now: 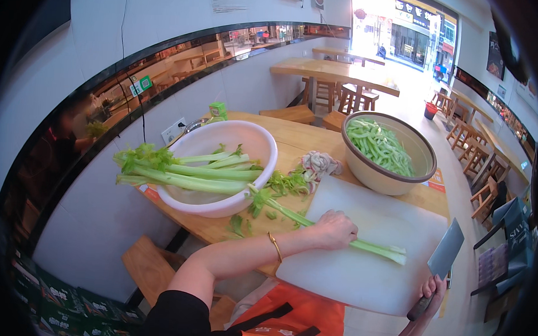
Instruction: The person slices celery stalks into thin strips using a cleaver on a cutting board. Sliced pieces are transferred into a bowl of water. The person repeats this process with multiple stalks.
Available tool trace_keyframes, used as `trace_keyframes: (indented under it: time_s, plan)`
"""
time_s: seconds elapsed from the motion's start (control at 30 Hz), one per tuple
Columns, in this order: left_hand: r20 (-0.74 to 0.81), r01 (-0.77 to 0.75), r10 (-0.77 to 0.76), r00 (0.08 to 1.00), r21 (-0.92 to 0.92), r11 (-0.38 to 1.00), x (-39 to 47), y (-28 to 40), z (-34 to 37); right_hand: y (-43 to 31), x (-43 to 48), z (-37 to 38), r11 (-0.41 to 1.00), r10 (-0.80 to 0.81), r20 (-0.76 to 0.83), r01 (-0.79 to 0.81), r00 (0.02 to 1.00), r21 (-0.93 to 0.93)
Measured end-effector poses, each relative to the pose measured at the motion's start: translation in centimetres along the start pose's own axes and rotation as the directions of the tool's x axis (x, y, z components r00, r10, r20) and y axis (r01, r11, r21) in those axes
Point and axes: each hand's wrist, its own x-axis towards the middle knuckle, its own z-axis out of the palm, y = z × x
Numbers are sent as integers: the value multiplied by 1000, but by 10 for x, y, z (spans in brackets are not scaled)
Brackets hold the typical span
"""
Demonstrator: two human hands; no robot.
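Note:
My left hand is closed around a celery stalk that lies across the white cutting board. The stalk's leafy end reaches the rim of the white oval basin, and its cut base rests on the board. My right hand grips the handle of a cleaver, its blade raised at the board's right edge. More celery stalks lie in the basin, their leafy tops hanging over its left side. A beige bowl with a brown rim holds sliced green pieces behind the board.
A crumpled cloth and loose celery leaves lie on the wooden table between basin and board. A small green box stands behind the basin. A wooden stool is at the lower left; the wall borders the table's left side.

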Motion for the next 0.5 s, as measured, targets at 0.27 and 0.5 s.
trace_keyframes:
  time_s: [0.27,0.5]
  plan:
    - [-66,-249,245,967,-72,966,13,11,24,3,-1,-7,999,-1,-43,2,999,36]
    - [-45,-123,118,992,-129,984,16,27,35,-1,-5,0,999,3,-71,0,997,45]
